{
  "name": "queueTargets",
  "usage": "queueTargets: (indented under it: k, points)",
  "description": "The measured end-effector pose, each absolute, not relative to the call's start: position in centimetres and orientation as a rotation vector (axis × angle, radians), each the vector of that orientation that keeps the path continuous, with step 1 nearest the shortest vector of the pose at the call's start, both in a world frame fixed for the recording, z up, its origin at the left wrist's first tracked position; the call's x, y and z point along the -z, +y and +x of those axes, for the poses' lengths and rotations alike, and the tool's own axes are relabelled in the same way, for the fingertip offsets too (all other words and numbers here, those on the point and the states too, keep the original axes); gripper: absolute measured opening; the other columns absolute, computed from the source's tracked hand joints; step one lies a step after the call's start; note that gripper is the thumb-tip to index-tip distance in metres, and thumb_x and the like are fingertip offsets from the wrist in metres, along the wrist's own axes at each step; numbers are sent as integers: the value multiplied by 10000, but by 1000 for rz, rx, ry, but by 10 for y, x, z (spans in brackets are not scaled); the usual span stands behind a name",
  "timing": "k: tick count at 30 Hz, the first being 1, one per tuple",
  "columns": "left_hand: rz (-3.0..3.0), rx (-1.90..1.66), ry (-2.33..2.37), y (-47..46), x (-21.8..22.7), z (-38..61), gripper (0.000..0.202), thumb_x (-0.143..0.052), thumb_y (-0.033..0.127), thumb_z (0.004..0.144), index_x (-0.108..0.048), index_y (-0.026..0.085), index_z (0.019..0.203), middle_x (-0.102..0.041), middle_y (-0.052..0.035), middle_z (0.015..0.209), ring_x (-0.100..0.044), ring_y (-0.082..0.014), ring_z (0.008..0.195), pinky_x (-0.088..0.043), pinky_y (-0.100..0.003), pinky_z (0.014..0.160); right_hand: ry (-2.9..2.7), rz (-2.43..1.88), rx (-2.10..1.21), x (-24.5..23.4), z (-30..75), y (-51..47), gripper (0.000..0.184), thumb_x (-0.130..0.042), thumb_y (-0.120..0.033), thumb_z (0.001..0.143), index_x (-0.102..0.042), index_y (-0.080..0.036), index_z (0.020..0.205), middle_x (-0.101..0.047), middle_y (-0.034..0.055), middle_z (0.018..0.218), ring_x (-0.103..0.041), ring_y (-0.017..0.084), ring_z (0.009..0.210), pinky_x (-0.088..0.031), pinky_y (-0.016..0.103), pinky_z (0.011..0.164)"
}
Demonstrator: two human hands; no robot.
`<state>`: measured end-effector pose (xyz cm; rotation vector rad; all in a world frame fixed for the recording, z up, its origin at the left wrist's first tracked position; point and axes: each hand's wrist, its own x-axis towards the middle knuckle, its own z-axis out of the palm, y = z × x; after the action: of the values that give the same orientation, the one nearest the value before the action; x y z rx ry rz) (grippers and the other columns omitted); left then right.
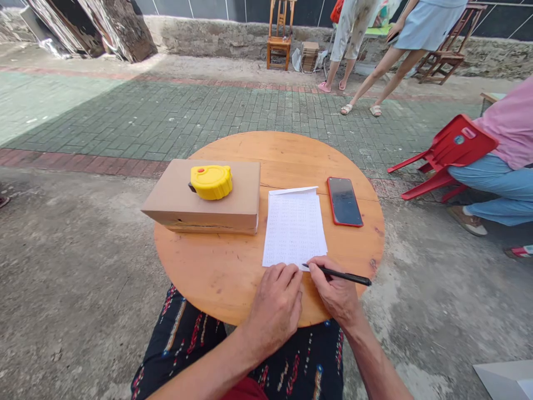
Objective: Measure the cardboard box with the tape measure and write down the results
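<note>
A white sheet of paper [295, 228], covered in rows of small writing, lies on the round wooden table [225, 266]; more paper edges show beneath it. My left hand [278, 300] rests at its lower edge, fingers curled together and pressing the paper down. In my right hand [335, 291] is a black pen [347, 275], gripped between thumb and fingers. Its tip is at the bottom of the sheet, near my left fingertips. To the right of the paper lies a phone [345, 201] with a red case and dark screen.
A brown cardboard box [166, 186] stands at the table's left, with a yellow tape measure [211, 182] on top. Beyond, two people stand near a wooden chair [278, 41]. On the right, a person in pink sits on a red plastic chair [462, 144].
</note>
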<state>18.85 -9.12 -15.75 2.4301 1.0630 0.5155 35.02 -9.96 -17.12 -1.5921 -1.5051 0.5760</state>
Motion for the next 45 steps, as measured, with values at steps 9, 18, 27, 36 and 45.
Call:
queueTargets:
  k: [9,18,27,36,45]
  points:
    - [2428,-530,1057,-91,157,188,298,-414,106,913,-509,156,1191,-569,-97,1157,-467,-250,1069,-439,-440,930,-1534,-1609,-543,172,351,-99,175,-498,-257,912,-618,-201,798,-659,12,728,-609,158,657,-480,267,640]
    - [2408,-520,1064,-90,157,189,321,-421,105,908,-506,174,1210,-571,-92,1136,-481,-255,1063,-446,-446,915,-1559,-1621,-535,171,350,-101,160,-495,-253,916,-607,-206,811,-662,14,754,-615,164,694,-482,279,675]
    - [2405,-514,1066,-90,157,189,320,-419,104,911,-506,165,1213,-569,-88,1155,-472,-253,1069,-439,-441,928,-1558,-1617,-552,172,351,-101,167,-499,-248,909,-612,-206,794,-659,10,734,-607,161,667,-475,273,650]
    - [2409,-499,1066,-90,157,189,313,-409,116,919,-509,164,1212,-564,-88,1152,-476,-254,1067,-435,-435,931,-1555,-1603,-562,173,351,-101,154,-505,-241,909,-614,-200,808,-662,13,754,-612,161,695,-472,275,678]
    - [2418,-518,1066,-90,158,188,269,-419,115,916,-526,163,1158,-566,-88,1150,-468,-248,1075,-427,-432,940,-1390,-1616,-578,173,353,-104,166,-519,-264,898,-629,-198,793,-576,-26,604,-526,130,531,-421,254,549]
